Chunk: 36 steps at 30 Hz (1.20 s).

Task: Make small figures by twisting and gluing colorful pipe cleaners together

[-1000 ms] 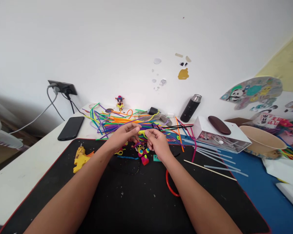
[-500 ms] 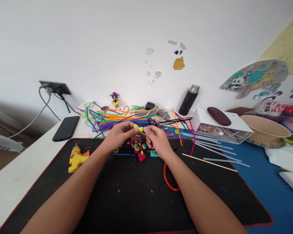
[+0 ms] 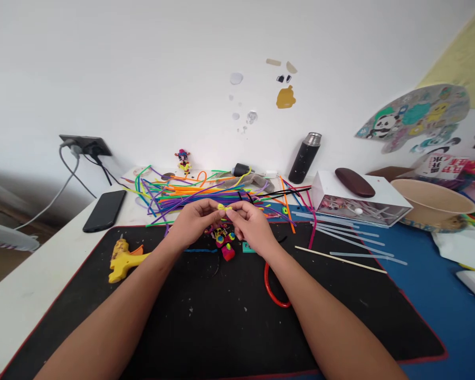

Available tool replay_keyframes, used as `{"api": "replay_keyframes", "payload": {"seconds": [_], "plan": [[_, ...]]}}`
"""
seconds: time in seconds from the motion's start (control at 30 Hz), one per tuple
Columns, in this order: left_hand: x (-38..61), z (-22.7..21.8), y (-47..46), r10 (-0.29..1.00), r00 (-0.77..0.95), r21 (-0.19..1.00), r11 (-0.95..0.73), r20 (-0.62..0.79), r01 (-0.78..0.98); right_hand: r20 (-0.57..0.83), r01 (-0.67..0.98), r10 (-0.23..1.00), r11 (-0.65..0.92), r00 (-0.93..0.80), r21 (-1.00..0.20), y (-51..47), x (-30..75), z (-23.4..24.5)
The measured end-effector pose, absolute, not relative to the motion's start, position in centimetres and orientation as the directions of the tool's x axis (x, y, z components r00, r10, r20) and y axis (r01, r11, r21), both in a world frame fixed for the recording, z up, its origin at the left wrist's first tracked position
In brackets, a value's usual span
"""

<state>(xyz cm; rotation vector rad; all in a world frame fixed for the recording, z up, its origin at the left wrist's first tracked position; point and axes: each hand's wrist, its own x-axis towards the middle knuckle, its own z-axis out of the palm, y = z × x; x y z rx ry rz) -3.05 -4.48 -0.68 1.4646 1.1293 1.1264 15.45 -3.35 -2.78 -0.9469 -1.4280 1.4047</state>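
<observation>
Between the fingertips of both hands is a small piece of yellow pipe cleaner (image 3: 223,207), mostly covered by the fingers. My left hand (image 3: 198,220) pinches it from the left. My right hand (image 3: 252,226) pinches its other end, thumb against the curled fingers. Just below the hands, a colourful pipe-cleaner figure (image 3: 224,241) in pink, yellow and blue lies on the black mat (image 3: 221,327). A blue pipe cleaner (image 3: 200,250) is beside it on the left. A small teal box (image 3: 247,247) lies partly behind my right hand.
Behind the hands lies a heap of coloured pipe cleaners (image 3: 190,198). A yellow glue gun (image 3: 122,261) and a phone (image 3: 105,211) are left. Rightward are red-handled pliers or a similar tool (image 3: 271,293), a wooden stick (image 3: 340,258), clear glue sticks (image 3: 352,237), a flask (image 3: 305,158) and a white box (image 3: 383,192).
My fingertips have drawn closer together around the yellow piece, so less of it shows. The whole view has shifted slightly. Both hands keep their pinch.
</observation>
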Motion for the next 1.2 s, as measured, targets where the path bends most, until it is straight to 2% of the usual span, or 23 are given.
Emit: {"api": "replay_keyframes", "payload": {"seconds": [0.3, 0.77, 1.0, 1.2], "plan": [[-2.3, -1.7, -4.5, 0.975, 0.116, 0.975, -0.202, 0.192, 0.088, 0.021, -0.115, 0.961, -0.011, -0.274, -0.993, -3.8, 15.1, -2.6], [-1.5, -2.0, -5.5, 0.942, 0.070, 0.902, -0.334, 0.327, 0.275, -0.038, -0.262, 0.958, -0.115, -0.283, -0.958, -3.5, 15.3, -2.1], [-1.3, -1.8, -5.6, 0.952, 0.051, 0.929, -0.304, 0.301, 0.211, -0.035, -0.314, 0.955, -0.131, -0.295, -0.940, -3.5, 15.1, -2.3], [-1.4, -0.8, -5.4, 0.977, 0.049, 0.977, -0.210, 0.208, 0.043, -0.002, -0.294, 0.951, -0.098, -0.310, -0.951, -3.8, 15.0, -2.4]]}}
